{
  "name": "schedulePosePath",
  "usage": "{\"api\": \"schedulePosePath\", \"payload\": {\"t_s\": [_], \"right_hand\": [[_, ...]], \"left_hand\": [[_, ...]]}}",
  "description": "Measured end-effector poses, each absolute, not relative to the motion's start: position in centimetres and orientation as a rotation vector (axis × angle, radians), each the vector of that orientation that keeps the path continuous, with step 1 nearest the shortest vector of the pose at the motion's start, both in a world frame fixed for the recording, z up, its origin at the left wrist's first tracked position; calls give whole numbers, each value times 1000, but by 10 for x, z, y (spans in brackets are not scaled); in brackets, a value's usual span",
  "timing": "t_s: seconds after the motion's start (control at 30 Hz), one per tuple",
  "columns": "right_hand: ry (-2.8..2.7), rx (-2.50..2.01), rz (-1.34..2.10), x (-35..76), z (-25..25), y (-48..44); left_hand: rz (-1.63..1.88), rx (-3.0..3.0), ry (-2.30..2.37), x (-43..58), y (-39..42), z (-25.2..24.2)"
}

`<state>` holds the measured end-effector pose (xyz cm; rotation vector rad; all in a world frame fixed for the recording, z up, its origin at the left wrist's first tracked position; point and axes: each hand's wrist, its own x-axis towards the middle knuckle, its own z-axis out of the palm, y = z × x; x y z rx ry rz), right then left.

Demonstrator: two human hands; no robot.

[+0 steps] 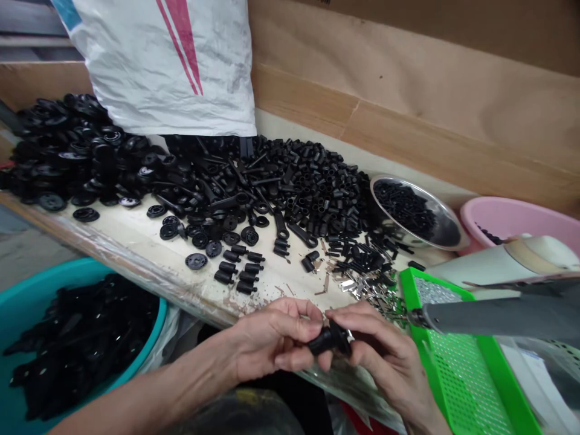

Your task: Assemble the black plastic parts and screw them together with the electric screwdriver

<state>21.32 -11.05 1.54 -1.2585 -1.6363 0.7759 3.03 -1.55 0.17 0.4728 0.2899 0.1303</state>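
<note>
Just over the table's front edge, my left hand (290, 335) pinches the cylindrical end of a black plastic part (322, 342). From the other side, my right hand (380, 347) grips its round, disc-like end, where a small shiny bit shows between the fingers. Behind my hands lie several short black cylinders (247, 278) in rows. A pile of black tubes (321, 187) sits farther back, beside black lever-shaped handles (226, 187). Black discs (196, 261) are scattered to the left, and small metal clips (362, 287) lie with black pins (362, 254) to the right.
A teal tub (161, 320) of black parts stands low at left. At right are a metal bowl (455, 238), a pink basin (507, 208), a green tray (493, 362) and a grey arm-like bar (480, 315) jutting in. A white sack (172, 66) hangs over the pile.
</note>
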Motion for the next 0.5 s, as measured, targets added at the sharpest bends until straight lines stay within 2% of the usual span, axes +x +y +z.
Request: {"api": "schedulePosePath", "payload": {"t_s": [0.3,0.5], "right_hand": [[-1570,-1256,752,214,11,-112],[-1550,-1466,653,207,12,-111]], "left_hand": [[154,504,302,33,-22,5],[359,866,538,30,-22,15]]}}
